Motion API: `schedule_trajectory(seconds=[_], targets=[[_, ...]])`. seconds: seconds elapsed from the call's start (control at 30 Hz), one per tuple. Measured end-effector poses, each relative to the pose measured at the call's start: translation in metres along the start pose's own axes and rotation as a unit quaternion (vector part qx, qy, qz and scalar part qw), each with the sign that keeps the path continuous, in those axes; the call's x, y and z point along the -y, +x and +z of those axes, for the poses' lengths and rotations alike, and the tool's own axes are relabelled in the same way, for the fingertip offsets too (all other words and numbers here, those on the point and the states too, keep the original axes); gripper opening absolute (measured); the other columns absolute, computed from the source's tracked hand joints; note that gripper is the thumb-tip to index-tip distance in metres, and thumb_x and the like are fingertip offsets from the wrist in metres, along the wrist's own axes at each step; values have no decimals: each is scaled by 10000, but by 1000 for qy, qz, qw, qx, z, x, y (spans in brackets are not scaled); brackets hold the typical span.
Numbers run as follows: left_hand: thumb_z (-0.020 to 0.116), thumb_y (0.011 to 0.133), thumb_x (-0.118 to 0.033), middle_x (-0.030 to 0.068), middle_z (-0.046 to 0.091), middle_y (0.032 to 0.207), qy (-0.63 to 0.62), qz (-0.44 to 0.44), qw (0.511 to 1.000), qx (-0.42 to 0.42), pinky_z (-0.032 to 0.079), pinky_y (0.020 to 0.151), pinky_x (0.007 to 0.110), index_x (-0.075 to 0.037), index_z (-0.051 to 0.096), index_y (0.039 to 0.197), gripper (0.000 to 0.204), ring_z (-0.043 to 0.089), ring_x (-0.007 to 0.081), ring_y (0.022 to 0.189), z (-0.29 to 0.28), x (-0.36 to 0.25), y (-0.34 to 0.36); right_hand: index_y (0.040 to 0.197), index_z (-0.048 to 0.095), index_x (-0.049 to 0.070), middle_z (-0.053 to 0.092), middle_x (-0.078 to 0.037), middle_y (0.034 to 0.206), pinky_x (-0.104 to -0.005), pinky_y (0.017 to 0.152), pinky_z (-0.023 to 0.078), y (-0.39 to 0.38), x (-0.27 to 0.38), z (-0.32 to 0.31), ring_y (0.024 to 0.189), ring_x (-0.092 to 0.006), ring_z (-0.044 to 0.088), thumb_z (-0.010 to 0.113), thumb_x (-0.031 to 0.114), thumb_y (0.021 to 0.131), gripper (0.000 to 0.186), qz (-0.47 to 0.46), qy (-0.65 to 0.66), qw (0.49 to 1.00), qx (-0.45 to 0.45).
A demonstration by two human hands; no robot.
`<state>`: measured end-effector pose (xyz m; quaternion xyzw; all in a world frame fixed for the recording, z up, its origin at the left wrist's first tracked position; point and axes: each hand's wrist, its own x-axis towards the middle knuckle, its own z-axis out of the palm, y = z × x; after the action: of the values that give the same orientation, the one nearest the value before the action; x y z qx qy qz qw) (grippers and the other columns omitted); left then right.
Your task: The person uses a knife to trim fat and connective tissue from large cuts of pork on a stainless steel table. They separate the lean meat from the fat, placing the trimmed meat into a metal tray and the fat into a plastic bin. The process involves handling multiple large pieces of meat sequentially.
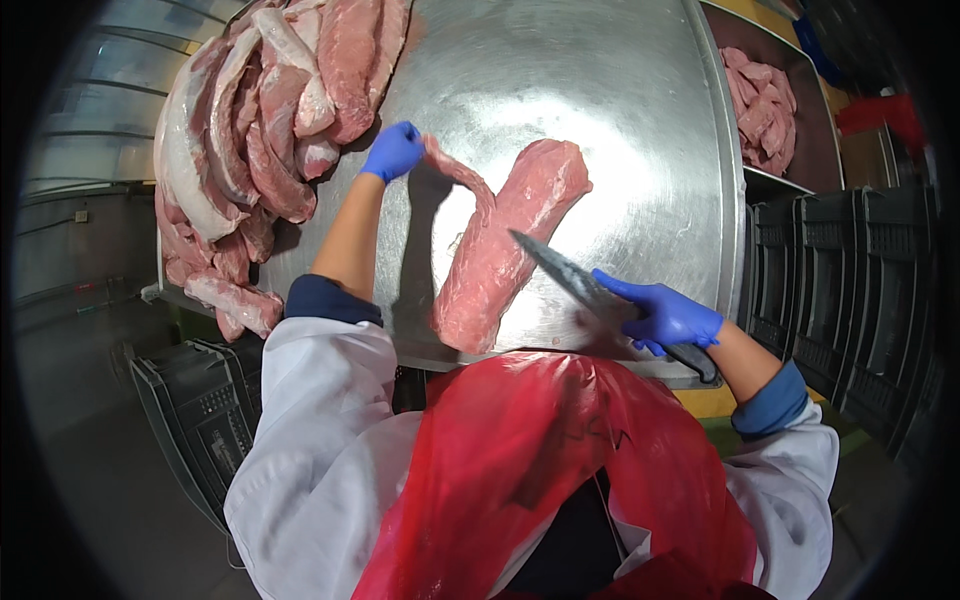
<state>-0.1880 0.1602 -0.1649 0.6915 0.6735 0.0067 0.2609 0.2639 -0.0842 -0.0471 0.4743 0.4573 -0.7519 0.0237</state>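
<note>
A long piece of raw meat (500, 255) lies slantwise on the metal table in front of me. My left hand (394, 151), in a blue glove, is closed on the end of a thin meat strip (455, 172). That strip stretches from my fingers to the upper left side of the large piece, where it still joins. My right hand (672, 315), also gloved in blue, grips a knife (565, 270) by its dark handle, with the forefinger along the blade's back. The blade's tip is at the right edge of the meat; whether it touches, I cannot tell.
A heap of raw meat pieces (265, 125) covers the table's left side. Beyond the right edge of the metal table (480, 70), a bin (820, 120) holds smaller meat pieces. Dark crates (830, 260) stand at the right, and another crate (200, 420) stands at the lower left.
</note>
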Motion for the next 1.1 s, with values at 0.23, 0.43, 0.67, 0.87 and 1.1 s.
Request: schedule_trajectory(seconds=[0.23,0.43,0.67,0.87,1.1], targets=[[710,750,-196,173,712,872,113,240,962,67,523,858,479,-78,573,1111,404,692,394,851,70,-53,-38,1618,233,266,612,-65,753,-281,483,488,102,18,-13,525,-108,551,554,12,913,815,-153,115,959,-209],[679,770,-166,195,697,860,129,307,943,21,537,702,500,-73,539,1052,329,670,437,809,30,-93,-69,1620,217,273,623,-73,717,-290,482,492,220,46,10,525,-133,573,553,60,929,797,-166,69,971,-159],[664,787,-137,131,721,850,121,372,920,30,540,685,463,-70,541,989,246,692,372,804,7,-102,-93,1619,220,244,646,-92,734,-314,524,527,140,36,20,549,-153,605,524,74,926,775,-88,-101,990,-43],[672,774,-118,130,724,863,95,371,924,-11,545,703,471,-70,560,994,251,687,379,816,-19,-104,-111,1624,202,240,659,-92,760,-293,567,543,166,43,39,573,-157,636,516,71,895,811,-177,-216,958,-72],[673,750,-103,107,707,821,134,407,902,-58,535,710,468,-74,572,977,250,679,374,814,-54,-135,-160,1629,128,191,640,-77,725,-287,523,542,170,52,61,535,-136,600,529,60,944,805,-101,-75,992,4]])
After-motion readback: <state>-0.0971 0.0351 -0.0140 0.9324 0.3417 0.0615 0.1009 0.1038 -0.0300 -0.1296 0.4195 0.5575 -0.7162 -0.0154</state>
